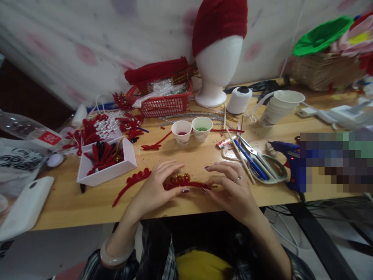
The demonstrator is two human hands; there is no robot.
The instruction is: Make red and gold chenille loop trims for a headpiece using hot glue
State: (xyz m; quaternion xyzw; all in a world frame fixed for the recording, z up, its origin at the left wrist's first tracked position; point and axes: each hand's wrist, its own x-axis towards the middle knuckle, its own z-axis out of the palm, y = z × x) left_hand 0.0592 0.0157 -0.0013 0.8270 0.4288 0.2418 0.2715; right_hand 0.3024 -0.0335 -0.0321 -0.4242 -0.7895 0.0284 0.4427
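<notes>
A red velvety strip with gold-edged loops (184, 180) lies low over the table between my hands. My left hand (159, 179) curves round its left part, thumb along the near side and fingers along the far side, hiding that end. At its right end, the thumb and index finger of my right hand (233, 181) pinch the strip; the other fingers are raised above it. Left of my left hand rests a second red strip with scalloped loops (131, 182), partly covered by that hand.
Paper cups with red beads (181, 137) and green beads (202, 134) stand behind my hands. To the right are scissors (272, 167), a blue pen (252, 161) and a blue glue gun (293, 155). A white box (109, 171) of red pieces sits left. Behind stands a foam head (218, 64).
</notes>
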